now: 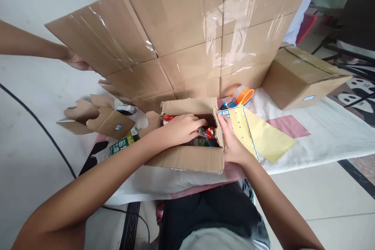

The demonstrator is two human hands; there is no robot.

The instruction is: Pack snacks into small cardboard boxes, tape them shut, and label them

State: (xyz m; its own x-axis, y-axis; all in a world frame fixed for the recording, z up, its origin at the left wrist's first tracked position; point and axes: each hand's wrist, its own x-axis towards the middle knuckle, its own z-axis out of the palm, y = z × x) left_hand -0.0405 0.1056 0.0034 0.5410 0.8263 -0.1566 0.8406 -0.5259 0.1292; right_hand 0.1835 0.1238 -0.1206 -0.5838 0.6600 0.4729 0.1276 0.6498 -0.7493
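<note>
An open cardboard box [184, 158] stands in front of me on the cloth, with its flaps up and several small packaged things inside. My left hand [187, 128] reaches over the near wall into it, fingers bent down. The fingertips close at the clear end of a small red plastic-wrapped packet [210, 133]; its kind is not clear. At the box's right end, my right hand [231, 140] grips the upright flap, thumb on top and fingers on the outer side. A red package [167, 118] shows partly behind my left wrist.
Another person's hand [76, 61] holds a large taped cardboard panel [187, 43] upright behind the box. Left lie an open carton [107, 125] and a green packet [124, 140]; right are yellow paper [268, 134], an orange ring-shaped item [244, 95] and a closed box [304, 78].
</note>
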